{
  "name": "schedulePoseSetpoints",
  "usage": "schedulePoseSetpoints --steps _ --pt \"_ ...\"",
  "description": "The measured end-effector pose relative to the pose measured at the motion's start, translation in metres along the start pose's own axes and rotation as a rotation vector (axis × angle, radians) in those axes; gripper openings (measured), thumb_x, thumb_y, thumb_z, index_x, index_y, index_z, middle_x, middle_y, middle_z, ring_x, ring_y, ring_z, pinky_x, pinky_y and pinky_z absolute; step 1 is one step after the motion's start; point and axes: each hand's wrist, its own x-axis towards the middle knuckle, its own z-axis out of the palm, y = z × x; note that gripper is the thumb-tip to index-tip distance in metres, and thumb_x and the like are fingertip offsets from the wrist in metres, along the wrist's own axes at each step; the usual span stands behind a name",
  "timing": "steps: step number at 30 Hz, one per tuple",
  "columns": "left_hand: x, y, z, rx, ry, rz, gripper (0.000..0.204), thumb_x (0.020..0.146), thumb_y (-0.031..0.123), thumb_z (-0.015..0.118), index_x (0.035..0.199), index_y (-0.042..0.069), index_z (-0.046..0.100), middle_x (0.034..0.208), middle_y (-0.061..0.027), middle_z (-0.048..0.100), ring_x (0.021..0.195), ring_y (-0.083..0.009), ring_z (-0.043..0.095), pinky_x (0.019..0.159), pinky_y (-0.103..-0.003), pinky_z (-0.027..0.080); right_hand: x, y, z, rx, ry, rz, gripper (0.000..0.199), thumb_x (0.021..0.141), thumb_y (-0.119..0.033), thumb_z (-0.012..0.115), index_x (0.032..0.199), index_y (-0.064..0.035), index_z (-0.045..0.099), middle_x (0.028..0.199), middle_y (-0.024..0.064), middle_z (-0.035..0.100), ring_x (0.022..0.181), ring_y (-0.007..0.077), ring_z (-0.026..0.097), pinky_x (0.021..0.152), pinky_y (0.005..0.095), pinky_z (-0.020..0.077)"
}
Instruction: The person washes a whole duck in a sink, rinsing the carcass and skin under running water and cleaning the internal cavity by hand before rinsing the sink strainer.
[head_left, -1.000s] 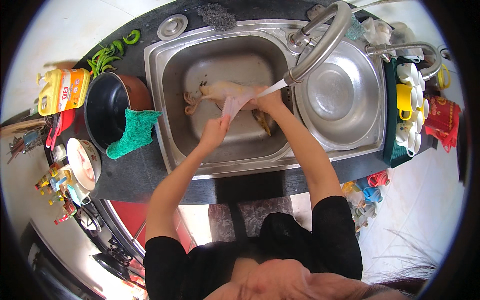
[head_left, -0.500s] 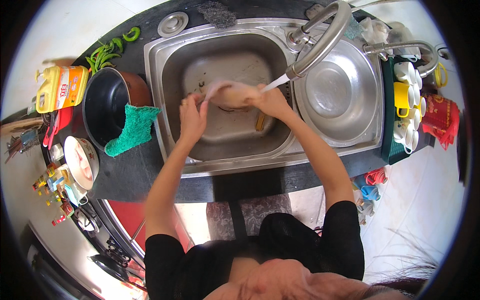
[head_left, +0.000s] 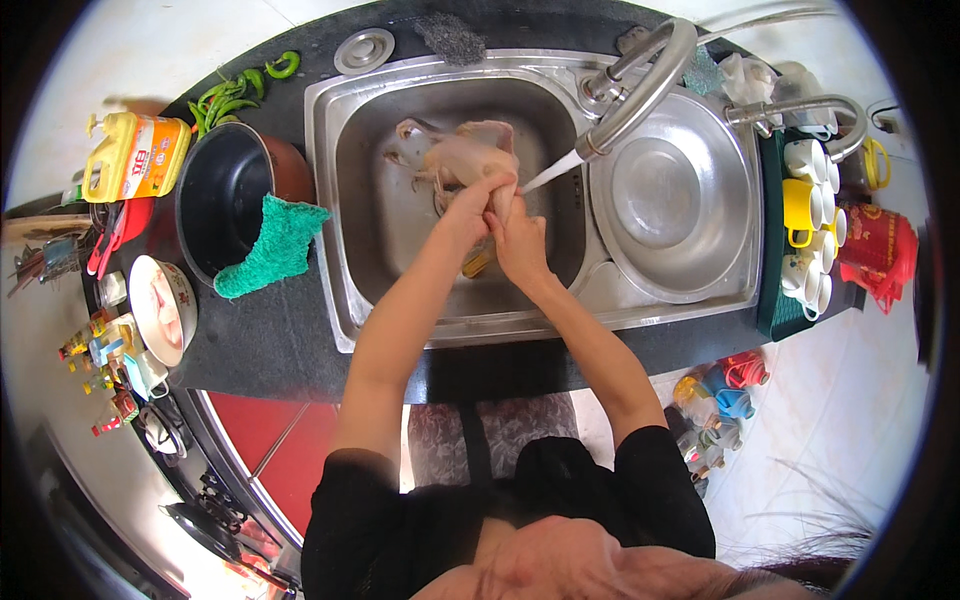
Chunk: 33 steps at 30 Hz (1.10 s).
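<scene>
A whole plucked chicken (head_left: 465, 157) lies stretched across the large sink basin (head_left: 400, 250), its feet pointing to the far left. Both hands grip its narrow near-right end, close together. My left hand (head_left: 474, 208) is closed round it, and my right hand (head_left: 520, 243) pinches the same part just below. Running water (head_left: 552, 172) from the tap (head_left: 600, 138) falls on this end beside my fingers. A small yellowish piece (head_left: 475, 265) lies on the basin floor under my wrists; I cannot tell what it is.
Left of the sink stand a dark pot (head_left: 215, 205) with a green cloth (head_left: 272, 250) over its rim, a bowl of meat (head_left: 185, 300), a yellow jug (head_left: 125, 160) and green peppers (head_left: 225, 100). A metal basin (head_left: 655, 195) fills the right sink; cups (head_left: 805, 200) stand beyond.
My left hand has moved right, from the chicken's left end to beside my right hand. The right hand has come slightly left and nearer. The chicken now spreads toward the far left.
</scene>
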Motion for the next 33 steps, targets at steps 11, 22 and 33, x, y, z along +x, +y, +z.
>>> schedulePoseSetpoints --steps 11,22,33 --pt "0.033 -0.039 -0.031 0.123 -0.206 0.043 0.027 0.077 0.031 0.058 0.090 0.008 0.055 0.077 -0.0038 0.055 0.062 -0.0125 0.048 0.055 -0.028 0.040 0.002 0.036 -0.003 0.958 -0.163 0.492 0.016 0.084 -0.020 0.045 0.076 -0.0064 0.046 0.062 0.0043 0.049 0.053 0.0171 0.046 0.053 0.0299 0.0377" --pt "-0.024 -0.015 -0.044 1.184 -0.187 0.174 0.024 0.068 0.014 0.059 0.084 0.004 0.044 0.069 -0.0032 0.050 0.061 -0.0105 0.052 0.052 -0.025 0.041 0.076 0.070 0.021 1.650 0.222 0.914 0.015 0.087 -0.021 0.043 0.099 -0.0127 0.040 0.079 0.0045 0.046 0.068 0.0170 0.046 0.061 0.0292 0.0417" --pt "-0.050 -0.045 -0.012 1.490 0.136 0.484 0.032 0.066 0.003 0.052 0.095 -0.001 0.039 0.087 -0.0185 0.053 0.085 -0.0330 0.052 0.072 -0.037 0.041 0.058 0.039 0.036 0.835 0.034 0.887 0.025 0.089 -0.027 0.036 0.091 -0.0034 0.045 0.054 0.0041 0.044 0.041 0.0134 0.042 0.039 0.0263 0.0355"
